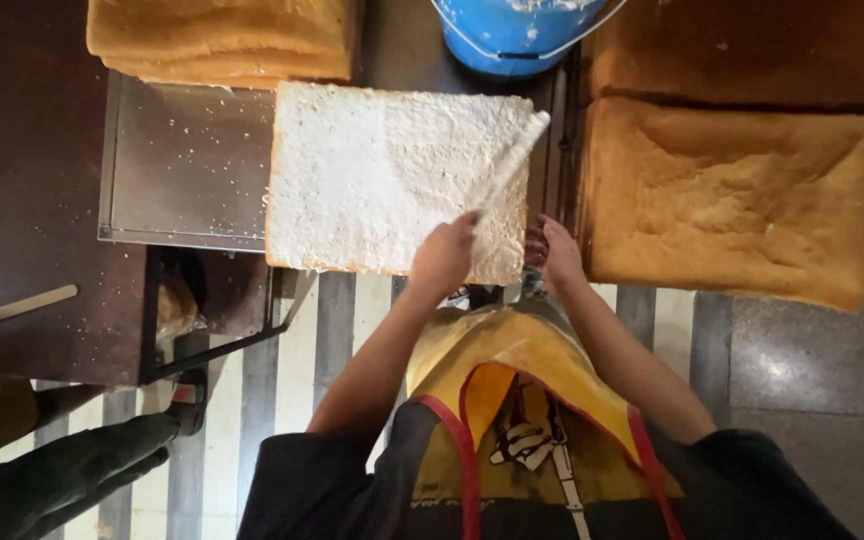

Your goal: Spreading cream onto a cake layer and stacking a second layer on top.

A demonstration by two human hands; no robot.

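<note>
A rectangular sponge sheet (pixel 372 180) coated with white cream lies on a steel work surface (pixel 182 170). My left hand (pixel 442 258) grips a long flat spatula (pixel 514 158) smeared with cream; its blade lies across the sheet's right end and points to the far right corner. My right hand (pixel 559 250) rests at the near right corner of the creamed sheet, in the gap beside a plain golden sponge sheet (pixel 732 195). Its fingers are curled against the edge, and I see nothing in it.
A blue bucket (pixel 514 30) with cream on its rim stands just beyond the sheet. More plain sponge sheets lie at the far right (pixel 742 50) and stacked at the far left (pixel 222 40). Another person's leg and sandal (pixel 72 470) are at the lower left, on a striped floor.
</note>
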